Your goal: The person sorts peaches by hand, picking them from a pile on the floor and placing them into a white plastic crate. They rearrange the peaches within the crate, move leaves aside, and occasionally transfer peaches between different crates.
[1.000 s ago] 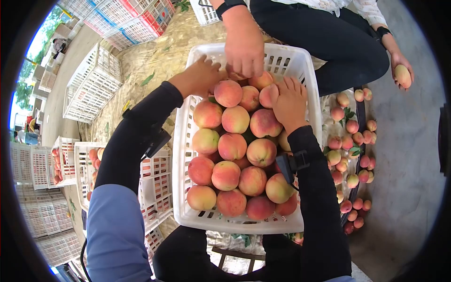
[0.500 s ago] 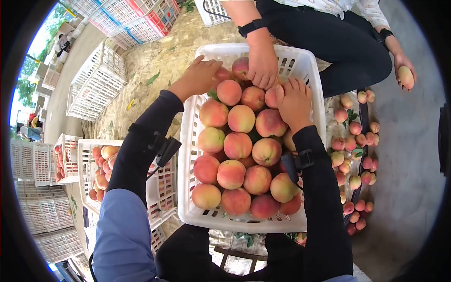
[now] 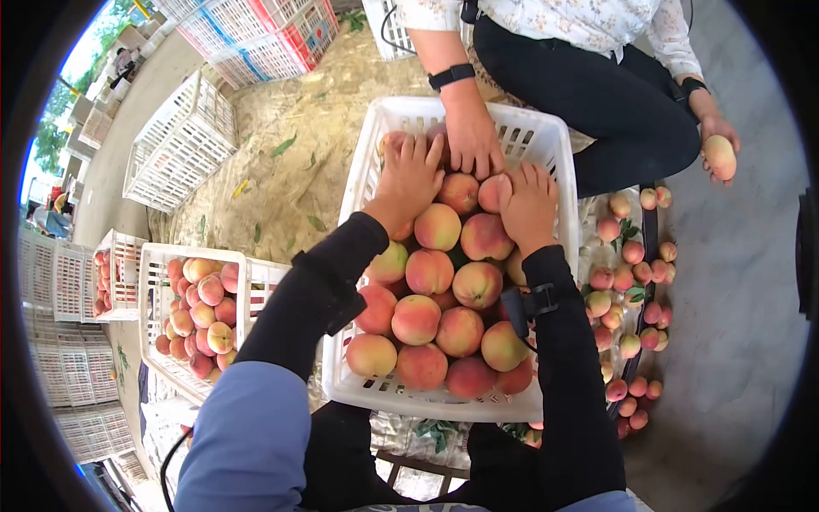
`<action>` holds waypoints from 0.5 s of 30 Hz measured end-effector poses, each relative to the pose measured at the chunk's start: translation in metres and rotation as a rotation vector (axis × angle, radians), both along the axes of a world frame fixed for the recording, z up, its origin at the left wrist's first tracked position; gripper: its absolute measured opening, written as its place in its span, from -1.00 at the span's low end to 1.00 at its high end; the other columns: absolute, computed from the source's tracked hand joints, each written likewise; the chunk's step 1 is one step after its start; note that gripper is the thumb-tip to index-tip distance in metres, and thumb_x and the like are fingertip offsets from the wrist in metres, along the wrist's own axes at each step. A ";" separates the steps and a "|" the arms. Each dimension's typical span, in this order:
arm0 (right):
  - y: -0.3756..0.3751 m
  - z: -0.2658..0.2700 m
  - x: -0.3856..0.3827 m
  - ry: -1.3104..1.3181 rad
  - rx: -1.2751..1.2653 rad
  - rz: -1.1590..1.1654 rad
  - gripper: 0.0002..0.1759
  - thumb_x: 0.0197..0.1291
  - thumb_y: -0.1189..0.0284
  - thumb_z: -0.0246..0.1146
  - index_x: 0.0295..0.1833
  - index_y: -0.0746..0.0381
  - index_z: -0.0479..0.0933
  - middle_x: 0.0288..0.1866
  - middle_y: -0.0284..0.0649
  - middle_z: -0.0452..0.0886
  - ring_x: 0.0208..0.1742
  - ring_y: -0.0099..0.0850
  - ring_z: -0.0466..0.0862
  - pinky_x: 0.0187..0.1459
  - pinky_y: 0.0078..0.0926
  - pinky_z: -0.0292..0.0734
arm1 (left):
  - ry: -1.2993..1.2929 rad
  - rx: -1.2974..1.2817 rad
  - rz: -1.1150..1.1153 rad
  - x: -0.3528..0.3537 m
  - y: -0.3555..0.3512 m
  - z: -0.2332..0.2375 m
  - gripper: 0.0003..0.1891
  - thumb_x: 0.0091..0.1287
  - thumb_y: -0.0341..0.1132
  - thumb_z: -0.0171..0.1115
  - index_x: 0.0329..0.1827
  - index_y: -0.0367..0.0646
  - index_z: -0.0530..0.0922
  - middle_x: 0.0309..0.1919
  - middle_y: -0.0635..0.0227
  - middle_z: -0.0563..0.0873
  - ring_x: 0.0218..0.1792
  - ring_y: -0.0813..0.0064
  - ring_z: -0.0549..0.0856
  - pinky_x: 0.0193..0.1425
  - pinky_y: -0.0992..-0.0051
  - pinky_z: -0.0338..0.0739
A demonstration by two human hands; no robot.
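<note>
A white plastic crate (image 3: 435, 408) full of peaches (image 3: 415, 319) stands in front of me. My left hand (image 3: 408, 181) lies over peaches near the crate's far left corner, its fingers spread. My right hand (image 3: 530, 201) rests by the right wall, fingers stretched out over a peach (image 3: 492, 194) and touching it. Between my hands, a co-worker's hand (image 3: 472, 141) reaches down onto the peaches at the far side. The co-worker's other hand holds a pale peach (image 3: 720, 157) outside the crate, at the right.
Loose peaches (image 3: 624, 276) lie on the ground to the right. Another crate (image 3: 147, 290) of peaches stands at the left. An empty white crate (image 3: 181, 141) and stacked crates (image 3: 247, 38) are farther back. The co-worker's bent leg (image 3: 636, 154) is beside the crate's far right corner.
My left hand has moved from the crate's far left rim inward, over the peaches. My right hand stays near the same peach. The crate appears slightly lower in view.
</note>
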State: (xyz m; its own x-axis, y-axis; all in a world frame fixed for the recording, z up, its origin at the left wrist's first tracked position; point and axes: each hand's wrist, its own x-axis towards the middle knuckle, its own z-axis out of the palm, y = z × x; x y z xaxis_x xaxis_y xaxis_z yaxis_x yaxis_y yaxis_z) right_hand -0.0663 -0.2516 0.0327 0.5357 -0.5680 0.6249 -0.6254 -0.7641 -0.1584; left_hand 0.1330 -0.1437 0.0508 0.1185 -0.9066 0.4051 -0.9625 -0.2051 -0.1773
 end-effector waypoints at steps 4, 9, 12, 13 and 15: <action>0.002 -0.001 0.000 -0.006 0.030 -0.018 -0.58 0.34 0.20 0.13 -0.03 0.34 0.65 0.15 -0.01 0.62 0.28 -0.08 0.47 0.37 -0.08 0.22 | 0.123 -0.020 0.006 0.004 -0.004 -0.008 -0.36 0.39 -0.11 0.11 0.50 -0.19 0.29 0.16 0.10 0.59 0.33 0.16 0.46 0.50 0.02 0.13; 0.002 -0.002 0.001 -0.025 0.060 -0.033 -0.57 0.34 0.19 0.11 -0.02 0.35 0.65 0.17 0.00 0.62 0.30 -0.07 0.45 0.39 -0.09 0.19 | 1.014 -0.045 0.011 0.025 -0.002 0.003 -0.39 0.47 -0.19 -0.01 0.54 -0.26 0.20 0.21 0.04 0.54 0.37 0.03 0.40 0.53 0.15 0.15; 0.002 0.001 0.001 -0.019 0.091 -0.025 -0.55 0.35 0.18 0.10 -0.02 0.37 0.65 0.18 0.02 0.61 0.31 -0.06 0.45 0.39 -0.09 0.18 | 0.626 -0.031 -0.109 0.002 0.018 0.025 -0.40 0.44 -0.14 0.07 0.46 -0.28 0.29 0.39 -0.07 0.39 0.46 -0.04 0.30 0.58 0.03 0.07; 0.003 -0.001 0.001 -0.022 0.096 -0.020 -0.54 0.35 0.18 0.10 -0.03 0.38 0.65 0.18 0.03 0.61 0.31 -0.06 0.45 0.39 -0.09 0.18 | 0.637 -0.029 -0.105 -0.003 0.025 0.017 -0.40 0.44 -0.14 0.07 0.46 -0.28 0.29 0.39 -0.07 0.39 0.46 -0.04 0.30 0.58 0.03 0.07; 0.004 -0.001 -0.001 0.006 0.095 -0.019 -0.54 0.35 0.19 0.10 -0.02 0.38 0.65 0.19 0.03 0.61 0.31 -0.06 0.45 0.39 -0.09 0.19 | 0.304 0.027 -0.179 -0.011 0.035 0.004 -0.42 0.41 -0.19 0.11 0.44 -0.28 0.32 0.42 -0.10 0.34 0.46 -0.03 0.30 0.53 0.06 0.16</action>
State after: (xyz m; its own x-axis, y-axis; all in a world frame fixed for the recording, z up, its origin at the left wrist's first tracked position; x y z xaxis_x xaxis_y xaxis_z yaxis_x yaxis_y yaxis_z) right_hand -0.0668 -0.2477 0.0317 0.5281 -0.6343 0.5645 -0.6407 -0.7340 -0.2254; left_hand 0.1221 -0.1083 0.0549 0.0683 -0.9337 0.3515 -0.9924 -0.0275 0.1198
